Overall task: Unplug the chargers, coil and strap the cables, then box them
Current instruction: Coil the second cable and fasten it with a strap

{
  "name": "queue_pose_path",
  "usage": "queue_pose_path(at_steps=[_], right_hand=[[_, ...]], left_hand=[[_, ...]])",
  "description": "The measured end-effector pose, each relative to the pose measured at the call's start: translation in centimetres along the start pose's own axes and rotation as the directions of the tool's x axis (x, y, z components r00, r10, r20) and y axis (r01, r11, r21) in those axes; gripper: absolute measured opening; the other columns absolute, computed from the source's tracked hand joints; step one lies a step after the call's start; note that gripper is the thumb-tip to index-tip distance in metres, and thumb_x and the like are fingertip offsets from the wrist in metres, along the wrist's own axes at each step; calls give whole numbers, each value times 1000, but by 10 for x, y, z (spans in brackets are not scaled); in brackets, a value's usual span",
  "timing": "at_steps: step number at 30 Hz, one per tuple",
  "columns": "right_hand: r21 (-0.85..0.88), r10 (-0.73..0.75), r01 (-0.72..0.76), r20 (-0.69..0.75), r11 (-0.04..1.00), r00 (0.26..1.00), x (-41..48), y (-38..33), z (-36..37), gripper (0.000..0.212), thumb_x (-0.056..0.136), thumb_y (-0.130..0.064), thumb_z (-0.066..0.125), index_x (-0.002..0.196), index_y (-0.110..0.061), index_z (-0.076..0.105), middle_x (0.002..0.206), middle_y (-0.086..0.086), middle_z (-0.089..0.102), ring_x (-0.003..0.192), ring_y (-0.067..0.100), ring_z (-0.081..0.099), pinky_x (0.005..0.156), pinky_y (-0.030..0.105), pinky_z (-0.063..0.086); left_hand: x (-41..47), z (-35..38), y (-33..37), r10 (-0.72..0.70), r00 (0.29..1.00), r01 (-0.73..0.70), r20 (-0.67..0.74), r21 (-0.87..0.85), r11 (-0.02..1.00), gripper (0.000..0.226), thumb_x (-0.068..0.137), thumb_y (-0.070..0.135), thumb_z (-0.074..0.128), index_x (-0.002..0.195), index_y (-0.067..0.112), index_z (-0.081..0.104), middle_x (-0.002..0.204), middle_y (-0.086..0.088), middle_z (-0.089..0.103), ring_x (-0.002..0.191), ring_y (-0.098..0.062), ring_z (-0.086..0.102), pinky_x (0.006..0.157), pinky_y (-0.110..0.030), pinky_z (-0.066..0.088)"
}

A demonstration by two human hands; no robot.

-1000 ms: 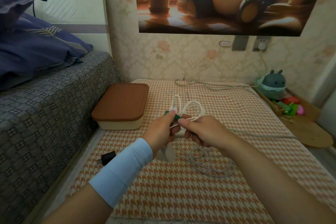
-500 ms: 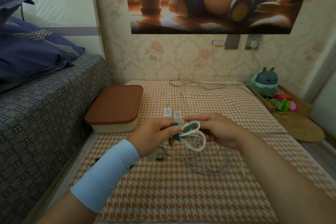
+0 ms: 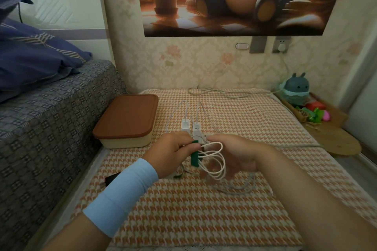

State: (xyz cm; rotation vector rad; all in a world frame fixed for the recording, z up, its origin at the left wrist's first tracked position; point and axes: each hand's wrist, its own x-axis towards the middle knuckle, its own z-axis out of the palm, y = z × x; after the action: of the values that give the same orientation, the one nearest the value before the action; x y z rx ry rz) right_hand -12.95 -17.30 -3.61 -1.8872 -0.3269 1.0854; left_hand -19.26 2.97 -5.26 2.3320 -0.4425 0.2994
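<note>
One coiled cable [image 3: 217, 162], left hand [image 3: 173, 154] fingers pinching green strap [image 3: 194, 158], right hand [image 3: 240, 154] fingers gripping the cable

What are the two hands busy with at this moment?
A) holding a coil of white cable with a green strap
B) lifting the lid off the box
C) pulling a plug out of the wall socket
A: the left hand pinches the green strap at the coil of white cable, which the right hand holds; the box sits apart with its lid on.
</note>
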Motion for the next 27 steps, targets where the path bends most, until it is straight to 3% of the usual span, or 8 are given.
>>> queue_pose_path(at_steps=[2, 4, 8, 13, 17, 21, 24, 27], right_hand=[[-58, 101, -92, 187, 994, 977, -2, 4, 2, 79, 96, -73, 27, 127, -9, 61, 101, 17, 77, 88, 35, 71, 69, 34, 49], [-22, 52, -48, 219, 999, 974, -2, 4, 6, 64, 98, -67, 33, 118, -14, 63, 95, 13, 78, 87, 33, 73, 73, 35, 54], [163, -119, 93, 160, 982, 980, 3, 3, 1, 48, 99, -49, 47, 115, -8, 68, 103, 19, 74, 92, 30, 70, 92, 45, 53], [111, -132, 132, -13, 985, 991, 4, 4, 0, 39, 95, -40, 60, 107, -5, 74, 99, 13, 76, 81, 22, 72, 74, 35, 59], [56, -97, 107, -153, 993, 983, 4, 2, 1, 40, 102, -40, 55, 104, -5, 74, 92, 11, 77, 76, 22, 73, 74, 38, 59], [-55, -135, 125, -237, 991, 962, 3, -6, 9, 29, 102, -23, 55, 94, -5, 76, 80, 10, 72, 68, 21, 70, 71, 40, 58], [-80, -139, 123, -254, 989, 957, 1, -11, 9, 26, 100, -15, 55, 92, -3, 77, 77, 12, 69, 62, 20, 66, 62, 34, 56], [-120, -102, 76, -229, 990, 968, -3, -12, 7, 21, 97, -10, 58, 95, -4, 78, 72, 8, 72, 59, 18, 66, 59, 32, 57]], left_hand=[[-1, -1, 3, 57, 998, -57, -5, -8, 998, 23, 97, 23, 59, 81, 13, 73, 76, 3, 60, 73, -10, 58, 72, -28, 49], [-1, -1, 5, 100, 995, -100, -7, -1, 995, 20, 97, 21, 60, 84, 15, 75, 77, 6, 60, 73, -8, 58, 71, -20, 46], [-3, 1, 2, 124, 992, -124, -3, 32, 992, 21, 95, 22, 62, 82, 13, 75, 78, 8, 57, 73, -8, 57, 69, -16, 43], [-4, 1, -2, 103, 994, -105, 28, 79, 991, 30, 95, 28, 61, 78, 7, 73, 75, 2, 55, 69, -9, 53, 66, -21, 43], [-3, 4, -2, 46, 997, -50, 56, 83, 995, 35, 97, 28, 61, 69, 7, 66, 65, 1, 52, 64, -14, 52, 64, -29, 44], [-2, 8, -4, -11, 1000, 8, 24, 124, 992, 33, 98, 31, 57, 73, 12, 67, 64, 2, 59, 63, -16, 57, 64, -37, 49], [-2, 7, -1, -55, 998, 60, -44, 121, 991, 24, 100, 32, 54, 83, 22, 69, 65, 8, 62, 59, -7, 59, 60, -32, 50], [-2, 6, 7, -82, 996, 84, -19, 152, 985, 22, 100, 31, 52, 78, 30, 56, 60, 11, 60, 54, -1, 59, 52, -15, 41]])
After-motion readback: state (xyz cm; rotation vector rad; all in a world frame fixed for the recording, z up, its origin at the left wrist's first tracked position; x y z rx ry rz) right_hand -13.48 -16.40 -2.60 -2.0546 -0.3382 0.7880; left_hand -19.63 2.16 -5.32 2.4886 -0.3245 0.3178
